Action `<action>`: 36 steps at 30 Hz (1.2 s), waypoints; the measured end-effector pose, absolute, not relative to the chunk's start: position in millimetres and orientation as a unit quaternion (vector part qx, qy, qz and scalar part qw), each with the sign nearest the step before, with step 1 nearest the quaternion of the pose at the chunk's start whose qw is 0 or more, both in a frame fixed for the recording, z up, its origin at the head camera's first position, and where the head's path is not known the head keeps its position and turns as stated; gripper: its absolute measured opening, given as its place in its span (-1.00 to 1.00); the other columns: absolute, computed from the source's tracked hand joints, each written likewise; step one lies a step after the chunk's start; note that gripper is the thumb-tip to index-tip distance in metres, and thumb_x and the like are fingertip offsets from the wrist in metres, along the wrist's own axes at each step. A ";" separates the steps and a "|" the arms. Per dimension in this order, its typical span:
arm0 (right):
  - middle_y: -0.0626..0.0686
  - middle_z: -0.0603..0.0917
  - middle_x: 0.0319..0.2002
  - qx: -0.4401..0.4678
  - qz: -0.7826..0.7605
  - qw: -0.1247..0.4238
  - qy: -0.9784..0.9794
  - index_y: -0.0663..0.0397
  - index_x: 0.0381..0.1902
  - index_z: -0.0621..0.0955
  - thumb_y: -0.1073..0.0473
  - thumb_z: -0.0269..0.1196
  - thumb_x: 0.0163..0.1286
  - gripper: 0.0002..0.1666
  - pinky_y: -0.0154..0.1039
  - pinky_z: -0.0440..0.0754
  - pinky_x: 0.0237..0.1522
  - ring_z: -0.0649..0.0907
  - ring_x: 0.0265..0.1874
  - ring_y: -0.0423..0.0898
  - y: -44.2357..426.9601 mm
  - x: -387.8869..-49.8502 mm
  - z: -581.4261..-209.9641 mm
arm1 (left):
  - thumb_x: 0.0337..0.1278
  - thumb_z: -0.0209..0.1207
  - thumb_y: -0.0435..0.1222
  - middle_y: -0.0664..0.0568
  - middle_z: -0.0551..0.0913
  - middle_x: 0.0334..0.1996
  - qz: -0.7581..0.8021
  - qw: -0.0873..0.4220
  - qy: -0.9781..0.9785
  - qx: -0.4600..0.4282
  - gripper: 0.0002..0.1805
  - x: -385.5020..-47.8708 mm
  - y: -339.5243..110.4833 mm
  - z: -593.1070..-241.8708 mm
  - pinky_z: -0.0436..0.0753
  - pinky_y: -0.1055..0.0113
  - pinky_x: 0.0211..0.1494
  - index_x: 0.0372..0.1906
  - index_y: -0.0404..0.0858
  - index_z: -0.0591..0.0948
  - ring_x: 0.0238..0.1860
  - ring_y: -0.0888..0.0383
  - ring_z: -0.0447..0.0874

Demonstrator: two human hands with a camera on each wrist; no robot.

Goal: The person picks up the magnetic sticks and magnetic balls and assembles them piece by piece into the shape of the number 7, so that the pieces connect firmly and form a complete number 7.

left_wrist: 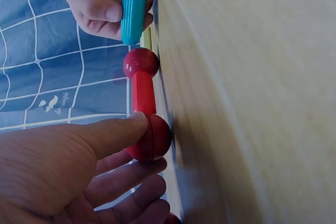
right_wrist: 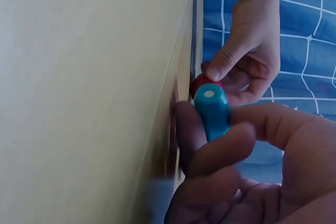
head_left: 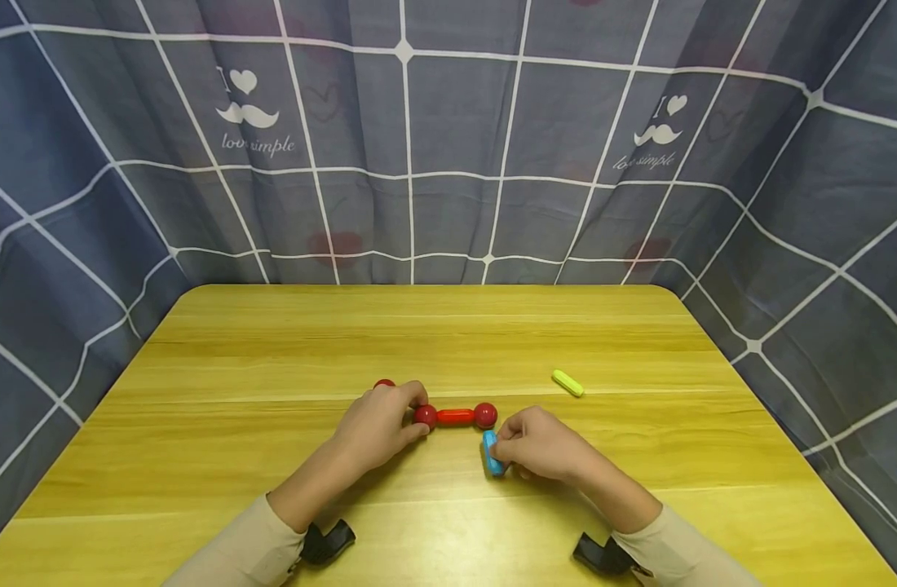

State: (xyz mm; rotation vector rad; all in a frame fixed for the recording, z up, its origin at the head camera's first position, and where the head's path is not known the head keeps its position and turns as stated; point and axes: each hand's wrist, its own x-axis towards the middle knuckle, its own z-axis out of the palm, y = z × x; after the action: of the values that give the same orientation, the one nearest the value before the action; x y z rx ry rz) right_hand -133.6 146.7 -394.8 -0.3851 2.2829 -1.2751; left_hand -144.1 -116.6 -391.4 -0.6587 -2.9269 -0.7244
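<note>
A red rod (head_left: 456,417) joins two red balls on the table; the right-hand ball (head_left: 486,415) has nothing around it. My left hand (head_left: 378,420) pinches the left ball (left_wrist: 152,137) between thumb and fingers. In my right hand (head_left: 540,444) a blue rod (head_left: 493,453) is gripped between thumb and fingers, just in front of the right ball. The left wrist view shows a small gap between this blue rod (left_wrist: 133,15) and the nearer ball (left_wrist: 140,63). Another red ball (head_left: 384,383) is partly hidden behind my left hand.
A yellow-green rod (head_left: 568,383) lies on the wooden table (head_left: 448,522), behind and to the right of my right hand. A grey-blue checked curtain (head_left: 448,147) hangs behind the table and along both sides.
</note>
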 end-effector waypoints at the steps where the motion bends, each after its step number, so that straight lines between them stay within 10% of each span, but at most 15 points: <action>1: 0.09 0.62 -0.62 -0.139 -0.483 0.257 0.825 0.21 -0.50 0.64 0.16 0.27 0.32 -0.74 -0.34 0.34 -0.69 0.43 -0.76 -0.19 146.4 -134.0 -395.1 | -0.05 0.47 -0.18 0.17 0.66 -0.39 -0.234 0.029 -0.948 -0.214 -0.71 -144.2 -116.6 -391.5 0.49 0.30 -0.40 -0.24 -0.07 0.61 -0.50 0.27 0.46; 15: 0.21 0.74 -0.42 -0.060 -0.618 0.357 0.698 0.35 -0.35 0.68 0.15 0.24 0.31 -0.71 -0.43 0.45 -0.71 0.52 -0.78 -0.31 146.5 -143.3 -403.7 | -0.06 0.48 -0.18 0.18 0.65 -0.41 -0.232 0.032 -0.948 -0.215 -0.70 -144.7 -116.3 -390.4 0.49 0.31 -0.41 -0.23 -0.08 0.61 -0.50 0.27 0.46; 36: 0.23 0.73 -0.38 -0.038 -0.637 0.346 0.688 0.41 -0.23 0.65 0.18 0.23 0.31 -0.69 -0.39 0.57 -0.59 0.66 -0.64 -0.23 156.8 -143.3 -408.1 | -0.07 0.48 -0.18 0.18 0.65 -0.42 -0.228 0.025 -0.950 -0.213 -0.70 -143.7 -116.1 -390.9 0.48 0.32 -0.42 -0.24 -0.08 0.60 -0.52 0.26 0.44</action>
State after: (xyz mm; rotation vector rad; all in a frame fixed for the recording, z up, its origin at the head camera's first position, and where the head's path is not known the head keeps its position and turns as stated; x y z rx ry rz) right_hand -143.3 156.8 -408.1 -0.0998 1.7853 -1.6534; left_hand -143.7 -116.1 -390.9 -0.6582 -2.9379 -0.7042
